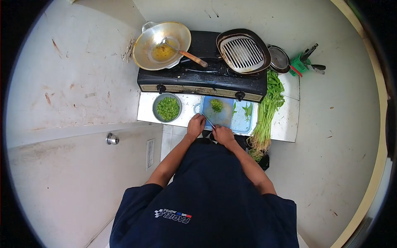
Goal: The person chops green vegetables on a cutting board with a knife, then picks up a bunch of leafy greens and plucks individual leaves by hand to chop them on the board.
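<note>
My right hand [223,135] is closed around the handle of a knife [210,121] at the front edge of a blue cutting board [223,120]. The blade slants up and left over the board. My left hand [196,126] is at the board's left edge, fingers curled together close to the blade's tip; whether they grip anything is too small to tell. A small heap of chopped greens [216,105] lies on the board. A few loose leaves [247,111] are to its right. Left of the board, a grey bowl [154,113] holds more chopped greens [168,108].
Behind the board stands a black gas stove [202,80] with a wok [142,49], a wood-handled ladle [194,58] and a grill pan [242,51]. Long-stemmed greens [266,111] lie at right. A green basket [298,64] holds utensils. Walls enclose both sides.
</note>
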A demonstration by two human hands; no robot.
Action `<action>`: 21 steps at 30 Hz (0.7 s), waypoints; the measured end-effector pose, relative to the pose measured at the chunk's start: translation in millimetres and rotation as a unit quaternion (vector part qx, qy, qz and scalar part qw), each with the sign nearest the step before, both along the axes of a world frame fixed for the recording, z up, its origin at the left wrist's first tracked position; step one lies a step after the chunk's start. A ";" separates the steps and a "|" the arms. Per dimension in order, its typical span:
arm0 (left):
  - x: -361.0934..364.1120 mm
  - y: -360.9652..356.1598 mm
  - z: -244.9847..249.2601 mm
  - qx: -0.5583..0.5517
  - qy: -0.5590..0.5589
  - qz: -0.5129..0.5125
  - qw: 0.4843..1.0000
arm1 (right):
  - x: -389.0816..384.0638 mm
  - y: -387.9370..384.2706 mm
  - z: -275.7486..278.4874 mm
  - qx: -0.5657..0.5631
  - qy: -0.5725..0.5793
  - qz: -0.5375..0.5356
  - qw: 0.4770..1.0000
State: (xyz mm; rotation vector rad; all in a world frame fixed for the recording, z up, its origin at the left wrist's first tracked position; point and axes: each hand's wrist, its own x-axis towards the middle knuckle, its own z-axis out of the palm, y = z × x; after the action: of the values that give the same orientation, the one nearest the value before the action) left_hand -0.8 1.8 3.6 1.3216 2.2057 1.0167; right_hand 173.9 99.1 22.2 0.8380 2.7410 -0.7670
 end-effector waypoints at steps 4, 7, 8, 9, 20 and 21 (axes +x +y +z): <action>0.8 -1.0 3.6 0.000 -0.019 0.014 1.000 | 8.0 -1.3 -1.8 0.001 0.020 -0.011 1.000; 0.4 -2.1 1.7 0.001 -0.028 0.012 1.000 | 15.2 -0.3 -1.1 -0.001 0.013 -0.033 0.999; -0.2 -2.1 1.0 0.001 -0.029 0.010 1.000 | 16.2 0.2 -1.1 -0.002 0.007 -0.042 0.999; -0.4 -2.0 -0.7 0.009 -0.048 0.013 0.999 | 16.2 1.0 -0.2 -0.008 0.006 -0.043 0.999; -0.5 -2.1 2.7 -0.005 -0.052 0.019 0.998 | 14.7 0.7 8.6 -0.022 0.013 -0.002 1.000; -0.5 -2.2 2.6 -0.005 -0.059 0.020 0.998 | 14.0 0.9 3.3 -0.022 0.014 0.001 1.000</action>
State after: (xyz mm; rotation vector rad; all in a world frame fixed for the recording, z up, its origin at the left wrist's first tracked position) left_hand -1.3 -0.4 6.2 1.1856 2.1545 1.0684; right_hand 188.0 100.1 25.5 0.8216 2.7387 -0.8406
